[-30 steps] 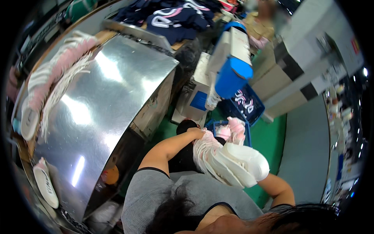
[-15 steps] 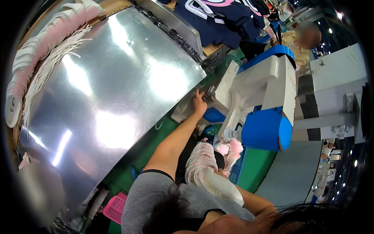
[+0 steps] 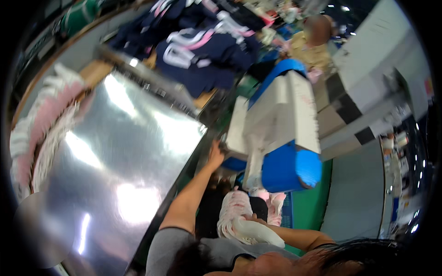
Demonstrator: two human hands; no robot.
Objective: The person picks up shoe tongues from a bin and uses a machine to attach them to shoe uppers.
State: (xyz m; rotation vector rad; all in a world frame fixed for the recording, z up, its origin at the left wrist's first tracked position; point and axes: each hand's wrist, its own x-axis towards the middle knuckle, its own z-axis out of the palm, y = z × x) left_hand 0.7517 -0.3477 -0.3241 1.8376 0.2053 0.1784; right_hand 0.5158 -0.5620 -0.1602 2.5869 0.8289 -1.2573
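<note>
My left arm reaches forward to the side of a white and blue machine [image 3: 281,110]. There my left hand [image 3: 215,154], slightly blurred, has a finger stretched out at small fittings on the machine's lower side, and I see nothing held in it. On my lap lies a curved stack of white and pink fabric pieces [image 3: 235,209], fanned over one another. My right hand [image 3: 251,218] closes round the stack's side, its fingers partly hidden by the pieces. More pink and white pieces [image 3: 276,207] hang just beyond it, below the machine head.
A shiny metal tabletop [image 3: 124,152] fills the left side. Along its far left edge lie a long row of white and pink pieces [image 3: 41,119] and white strips [image 3: 55,142]. Dark navy fabric pieces [image 3: 198,60] are piled behind. Another person [image 3: 308,48] sits beyond the machine.
The whole view has shifted and blurred, so the tabletop and machine appear lower and further left. My left hand stays at the machine's side, and my right hand stays on the stack.
</note>
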